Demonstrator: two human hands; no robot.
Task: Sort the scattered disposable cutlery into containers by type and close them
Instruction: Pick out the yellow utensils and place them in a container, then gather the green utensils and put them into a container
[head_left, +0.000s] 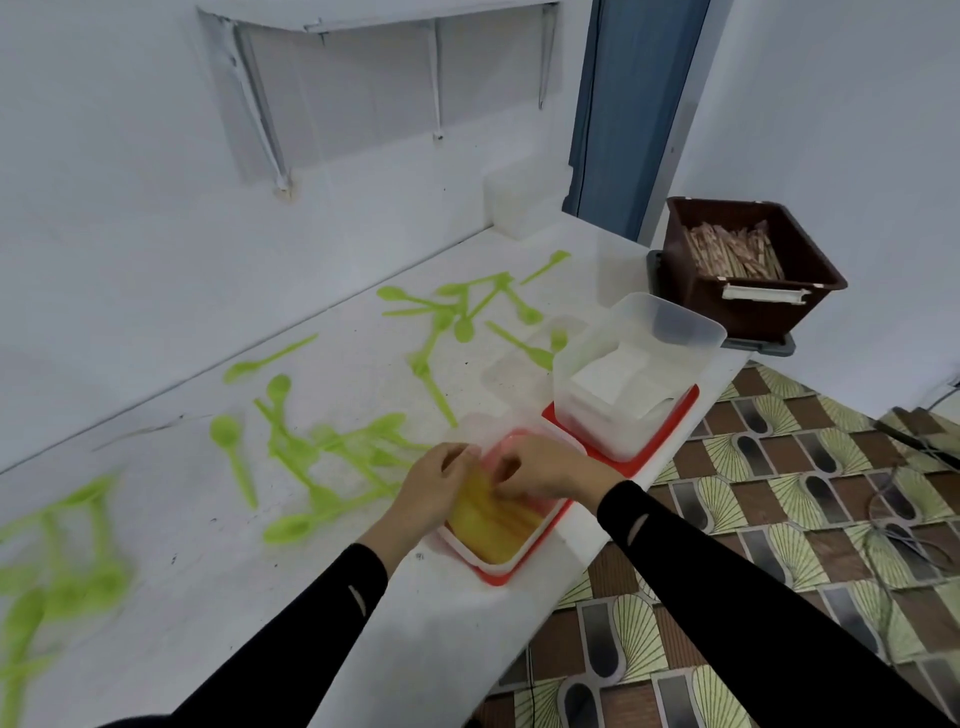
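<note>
A clear container on a red lid (511, 564) sits at the counter's near right edge and holds a yellow bundle of cutlery (493, 519). My left hand (431, 486) and my right hand (545, 470) both reach into it, fingers curled on the yellow bundle. A second clear container (670, 325) on a red lid stands behind it with white packets (613, 382) inside. Several green plastic spoons and forks (332, 457) lie scattered over the white counter (208, 545), with more green cutlery (467, 306) further back.
A brown crate (810, 265) full of wooden pieces stands on a grey lid at the far right end. A white box (519, 202) sits at the back by the wall. The counter edge drops to a patterned floor (779, 545) on the right.
</note>
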